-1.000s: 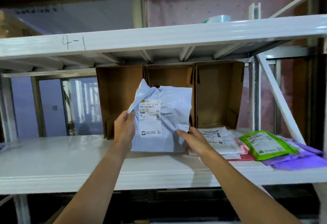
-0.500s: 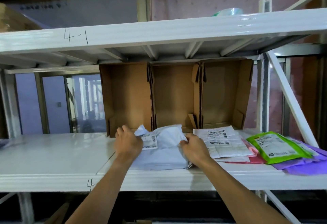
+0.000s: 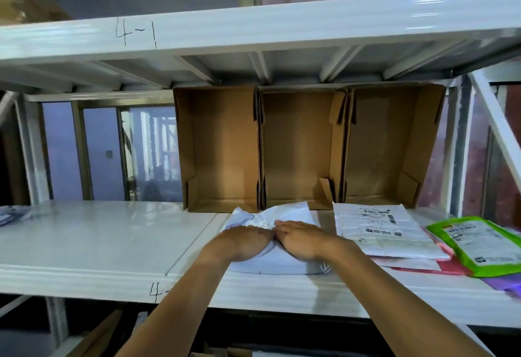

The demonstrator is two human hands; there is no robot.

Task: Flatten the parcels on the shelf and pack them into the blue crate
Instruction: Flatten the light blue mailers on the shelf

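Note:
A pale grey mailer parcel lies flat on the white shelf, near its front edge. My left hand and my right hand press down on top of it side by side, fingers straight and palms flat. To the right lies a white parcel with printed labels, on top of a pink parcel. A green parcel and a purple parcel lie further right. The blue crate is not in view.
Three open brown cardboard boxes stand on their sides at the back of the shelf. An upper shelf marked "4-1" hangs overhead. A slanted white brace runs down on the right. Cardboard shows below the shelf.
The grey parcel went from held upright to lying flat on the shelf. Both hands let go of its edges and moved to its middle, pressing it down with flat palms.

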